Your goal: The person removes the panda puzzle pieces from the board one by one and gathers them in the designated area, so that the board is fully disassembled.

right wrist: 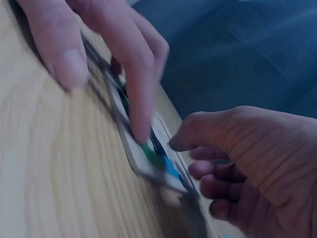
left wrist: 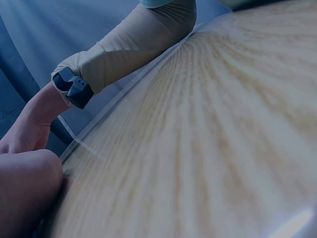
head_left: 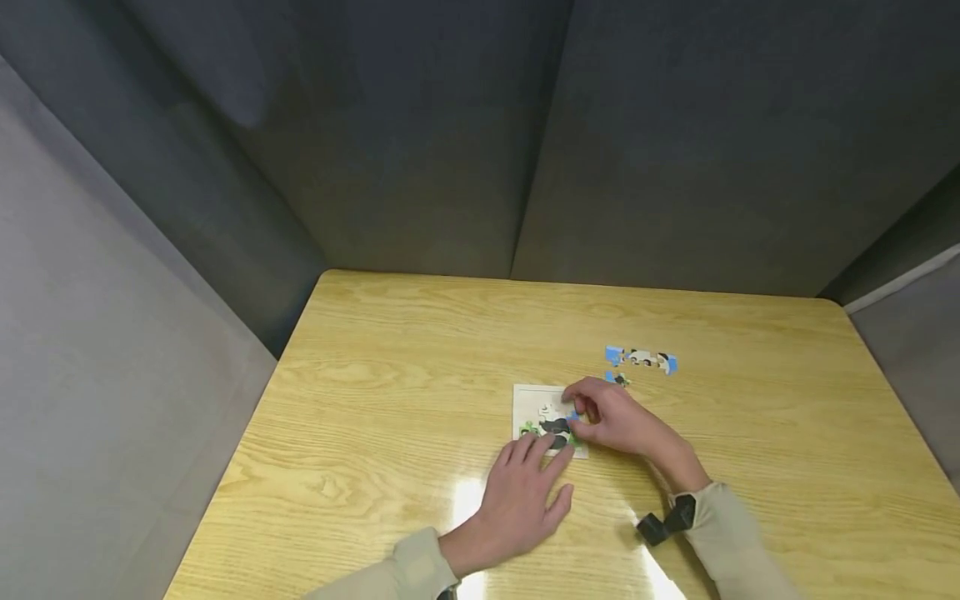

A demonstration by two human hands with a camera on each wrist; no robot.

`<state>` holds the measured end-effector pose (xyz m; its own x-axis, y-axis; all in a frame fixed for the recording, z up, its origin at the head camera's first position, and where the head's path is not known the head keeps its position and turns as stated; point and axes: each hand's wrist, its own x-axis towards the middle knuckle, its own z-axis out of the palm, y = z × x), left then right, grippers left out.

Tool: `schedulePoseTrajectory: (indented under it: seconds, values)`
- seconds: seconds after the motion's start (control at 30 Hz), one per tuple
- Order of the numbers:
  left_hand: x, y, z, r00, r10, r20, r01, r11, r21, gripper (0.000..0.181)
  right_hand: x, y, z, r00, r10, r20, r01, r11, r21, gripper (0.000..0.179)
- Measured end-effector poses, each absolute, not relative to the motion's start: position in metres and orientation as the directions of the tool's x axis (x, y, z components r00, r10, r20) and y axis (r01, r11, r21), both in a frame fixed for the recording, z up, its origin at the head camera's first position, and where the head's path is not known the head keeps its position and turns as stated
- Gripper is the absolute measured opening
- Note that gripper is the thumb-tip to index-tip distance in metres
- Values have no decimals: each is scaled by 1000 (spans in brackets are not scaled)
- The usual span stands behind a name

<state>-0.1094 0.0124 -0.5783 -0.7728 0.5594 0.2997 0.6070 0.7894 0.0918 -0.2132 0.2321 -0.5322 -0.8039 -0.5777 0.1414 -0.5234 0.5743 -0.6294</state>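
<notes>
A square puzzle board (head_left: 527, 400) with a pale tray lies on the table, partly filled with green, black and white panda pieces. My left hand (head_left: 525, 496) reaches over its front edge, fingers spread, fingertips resting on the pieces. At the board's right side is my right hand (head_left: 615, 417), its thumb and bent fingers apart, close to a blue piece (head_left: 573, 415). In the right wrist view, another blue piece area (right wrist: 172, 168) lies on the board below the right thumb (right wrist: 185, 134); nothing shows pinched between thumb and fingers. The hands hide part of the puzzle.
Loose puzzle pieces (head_left: 643, 358) with panda faces and blue corners lie behind the board to the right, and a smaller one (head_left: 617, 378) sits nearer the right hand. A wooden table (head_left: 375, 400) carries everything. Dark grey curtains (head_left: 420, 167) stand behind it.
</notes>
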Motion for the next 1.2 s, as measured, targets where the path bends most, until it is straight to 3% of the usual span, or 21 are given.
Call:
schedulePoseTrajectory:
  seconds: [0.13, 0.53, 1.2]
  values:
    - [-109, 13, -577, -768, 565, 301, 614, 784, 95, 47, -212, 220, -531, -783, -620, 54, -510, 589, -628, 31]
    - [-106, 12, -579, -755, 561, 339, 618, 782, 84, 44, -210, 211, -531, -820, -571, -43, -411, 639, -651, 25]
    - [-101, 9, -578, -751, 566, 339, 626, 775, 93, 45, -205, 208, -529, -819, -573, -35, -390, 599, -699, 26]
